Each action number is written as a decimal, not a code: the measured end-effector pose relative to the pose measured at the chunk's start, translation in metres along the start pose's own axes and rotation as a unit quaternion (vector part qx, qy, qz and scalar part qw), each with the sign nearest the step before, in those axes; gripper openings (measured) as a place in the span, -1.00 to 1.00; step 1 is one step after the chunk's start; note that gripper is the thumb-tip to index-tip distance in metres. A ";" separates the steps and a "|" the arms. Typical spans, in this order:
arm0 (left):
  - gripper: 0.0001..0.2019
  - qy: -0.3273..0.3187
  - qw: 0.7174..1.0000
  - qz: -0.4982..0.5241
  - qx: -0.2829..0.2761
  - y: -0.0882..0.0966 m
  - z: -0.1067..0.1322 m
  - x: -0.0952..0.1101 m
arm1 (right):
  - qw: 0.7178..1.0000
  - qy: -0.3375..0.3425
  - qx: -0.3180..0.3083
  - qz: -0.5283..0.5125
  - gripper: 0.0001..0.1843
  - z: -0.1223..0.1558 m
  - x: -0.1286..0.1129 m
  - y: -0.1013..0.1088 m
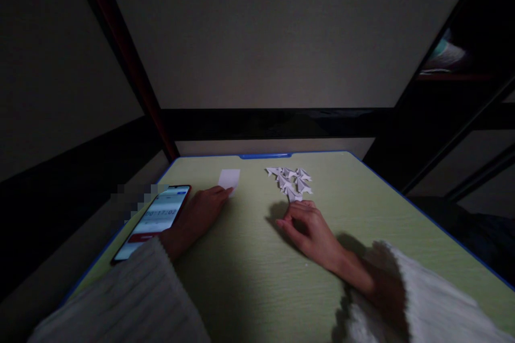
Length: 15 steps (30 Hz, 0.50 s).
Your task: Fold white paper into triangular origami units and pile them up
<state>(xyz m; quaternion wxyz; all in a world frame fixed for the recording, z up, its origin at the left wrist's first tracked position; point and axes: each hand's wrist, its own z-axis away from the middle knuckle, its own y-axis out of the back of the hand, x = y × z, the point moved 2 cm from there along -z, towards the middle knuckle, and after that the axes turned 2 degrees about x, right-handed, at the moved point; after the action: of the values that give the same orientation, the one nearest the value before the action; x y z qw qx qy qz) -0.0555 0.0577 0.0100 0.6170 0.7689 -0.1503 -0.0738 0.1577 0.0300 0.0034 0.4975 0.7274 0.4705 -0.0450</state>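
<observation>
My left hand [199, 214] lies on the green table [249, 268], its fingertips touching the near edge of a small white paper sheet [229, 178]. My right hand [309, 230] rests on the table with fingers curled, its fingertips at the nearest piece of a cluster of several folded white paper figures [292, 181]. I cannot make out whether it grips that piece. Both arms wear white knitted sleeves.
A phone [155, 221] with a lit timer screen lies at the table's left edge, beside my left wrist. The table has a blue rim [265, 156]. Dark frame bars and a pale wall stand behind it. A shelf with items sits at the upper right.
</observation>
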 end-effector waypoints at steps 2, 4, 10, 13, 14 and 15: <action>-0.66 -0.006 1.000 -0.011 -0.001 -0.001 0.000 0.000 | 1.000 0.004 -0.001 0.000 -0.73 0.000 0.000 0.000; -0.67 -0.016 1.000 -0.017 0.001 -0.002 0.000 0.000 | 1.000 0.007 -0.003 0.000 -0.72 0.000 -0.001 0.000; -0.70 -0.032 0.999 -0.040 -0.009 -0.002 0.002 0.002 | 1.000 0.003 -0.005 0.003 -0.73 0.000 0.000 -0.001; -0.70 -0.022 0.998 -0.052 -0.020 0.001 0.002 0.006 | 1.000 0.000 -0.004 0.001 -0.73 0.000 -0.001 -0.001; -0.70 -0.021 0.998 -0.058 -0.026 0.003 0.001 0.008 | 1.000 0.001 -0.005 0.001 -0.72 -0.001 -0.001 -0.002; -0.70 -0.021 0.997 -0.065 -0.032 0.004 0.001 0.010 | 1.000 0.002 -0.006 0.002 -0.71 -0.001 -0.001 -0.002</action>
<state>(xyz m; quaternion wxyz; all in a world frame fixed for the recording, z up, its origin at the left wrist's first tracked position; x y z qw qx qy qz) -0.0473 0.0528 0.0141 0.6320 0.7552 -0.1106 -0.1342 0.1552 0.0303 0.0034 0.5012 0.7255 0.4700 -0.0400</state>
